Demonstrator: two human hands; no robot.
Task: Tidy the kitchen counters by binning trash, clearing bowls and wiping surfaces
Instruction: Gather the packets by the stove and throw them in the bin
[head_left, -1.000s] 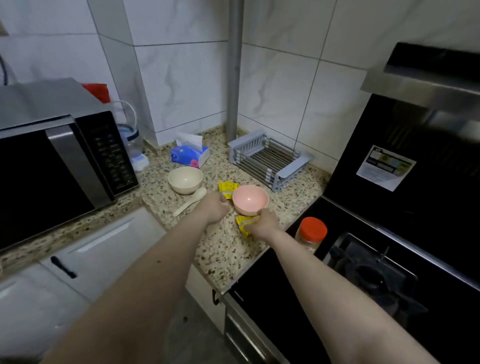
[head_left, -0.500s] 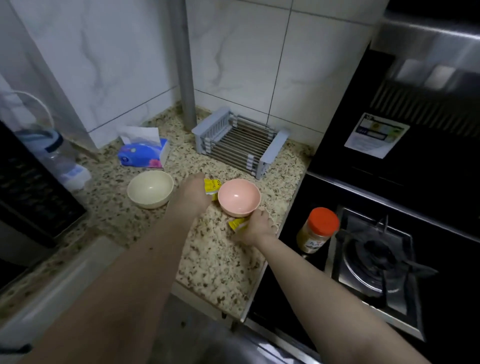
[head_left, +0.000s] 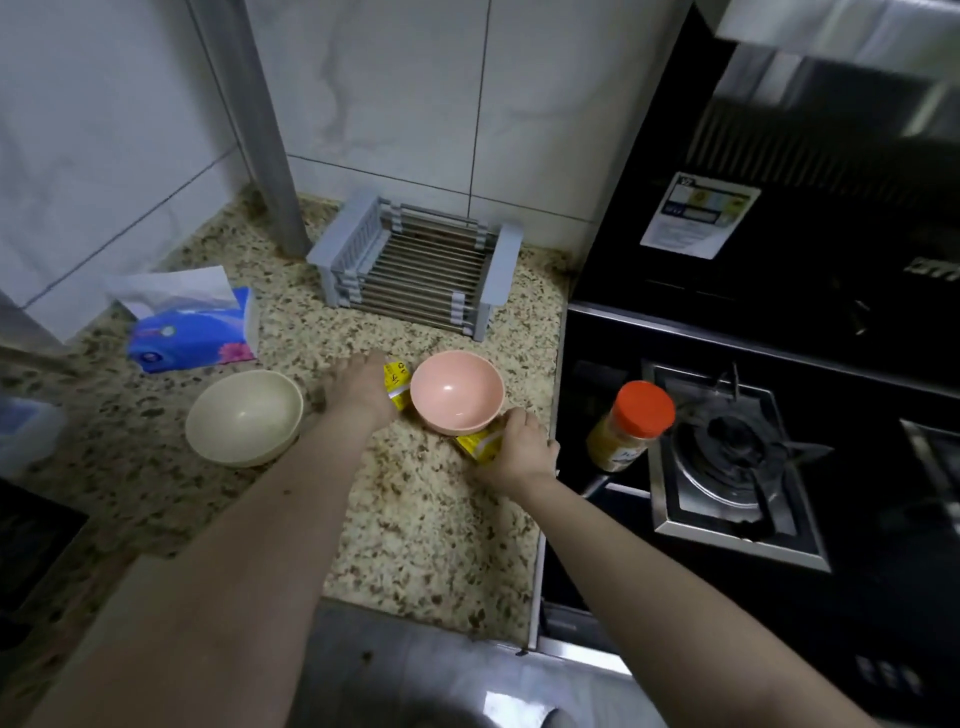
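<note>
Both hands are in closer now than half a second back, and the view has dropped lower over the speckled granite counter (head_left: 415, 519). The left hand (head_left: 363, 387) has stayed on the small yellow wrapper on the left (head_left: 396, 382), just left of the round pink plastic bowl (head_left: 457, 391); its fingers curl over the wrapper's near edge, though whether they pinch it or only press it I cannot tell. The right hand (head_left: 517, 447) has settled on the second yellow wrapper (head_left: 480, 446), fingers curled round it, right under the pink bowl's near rim, with the wrapper lifted a little against the bowl's side. The pink bowl has not shifted; it sits upright between the two hands.

Left of the left hand stands a cream round plastic bowl (head_left: 244, 415), upright, apart from the pink one. Behind it lies a blue tissue pack with a white tissue sticking up (head_left: 192, 332). A grey slatted drying rack (head_left: 415, 270) sits at the back by the tiled wall, beside a grey vertical pipe (head_left: 265, 130). To the right, off the counter, a jar with an orange lid (head_left: 631, 423) stands on the black stove top next to the gas burner (head_left: 737, 441). The pink bowl crowds both wrappers, touching or overlapping each.
</note>
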